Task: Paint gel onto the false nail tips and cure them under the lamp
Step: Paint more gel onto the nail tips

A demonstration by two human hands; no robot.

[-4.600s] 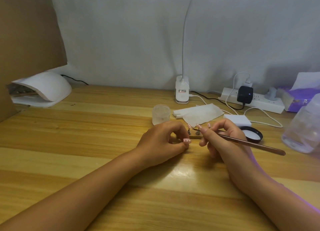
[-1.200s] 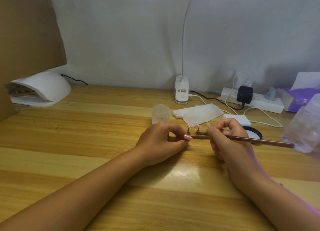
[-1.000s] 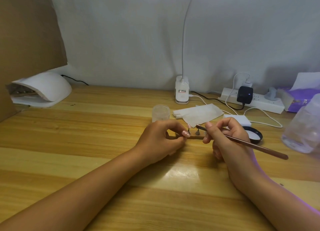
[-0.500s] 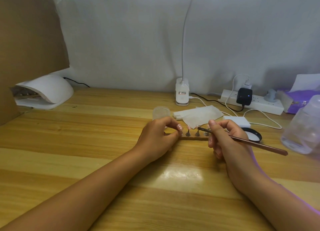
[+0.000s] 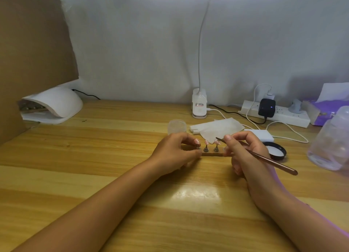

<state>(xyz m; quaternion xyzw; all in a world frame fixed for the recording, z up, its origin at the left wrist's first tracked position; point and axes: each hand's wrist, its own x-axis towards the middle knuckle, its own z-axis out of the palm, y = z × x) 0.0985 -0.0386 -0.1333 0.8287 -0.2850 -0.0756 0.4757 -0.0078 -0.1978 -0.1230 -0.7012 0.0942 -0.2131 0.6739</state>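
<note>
Glossy varnished wood table (image 5: 75, 157); smooth white plastic curing lamp (image 5: 54, 104); metallic copper-toned brush (image 5: 264, 157); crumpled paper wipe (image 5: 222, 129).

Two bare forearms come in from the lower corners of the frame, up to the left hand (image 5: 175, 153) and right hand (image 5: 245, 153) at centre. A left fingertip shows a pink nail with pale dots.

**False nail tips, brush and curing lamp**

Pink false nail tips (image 5: 206, 142) stand upright on small pegs along a thin wooden strip (image 5: 211, 154) lying flat. The slim copper-coloured brush (image 5: 264, 158) slants, its tip just beside them. The white domed curing lamp (image 5: 56, 102) sits well apart, far left.
</note>
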